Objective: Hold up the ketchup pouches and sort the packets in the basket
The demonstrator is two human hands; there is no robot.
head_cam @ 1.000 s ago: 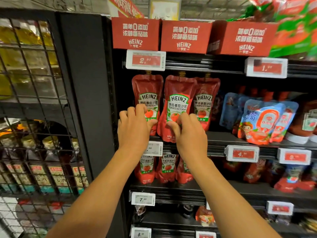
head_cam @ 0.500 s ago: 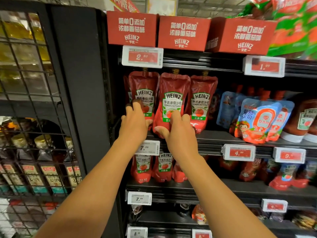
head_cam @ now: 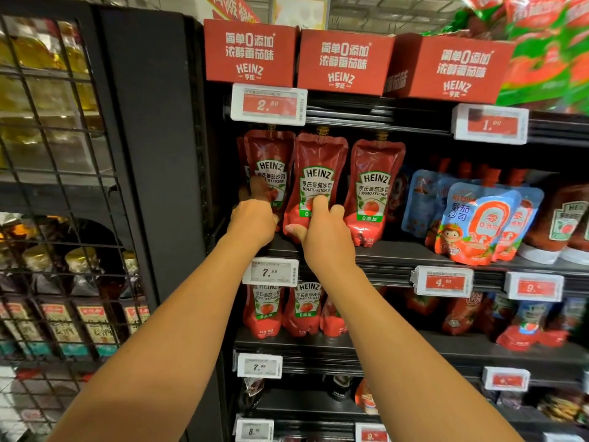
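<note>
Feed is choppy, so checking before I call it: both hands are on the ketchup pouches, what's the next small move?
Probably ease the middle pouch upright: the right hand grips its base, and it leans toward the left pouch, which the left hand holds.

Left hand [head_cam: 253, 223] on leftmost ketchup pouch [head_cam: 270, 169]; right hand [head_cam: 325, 232] gripping middle ketchup pouch [head_cam: 318, 173], shelf [head_cam: 414, 250].

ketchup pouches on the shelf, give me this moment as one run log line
left hand grips left ketchup pouch | right hand grips middle ketchup pouch | both pouches upright on shelf
</note>
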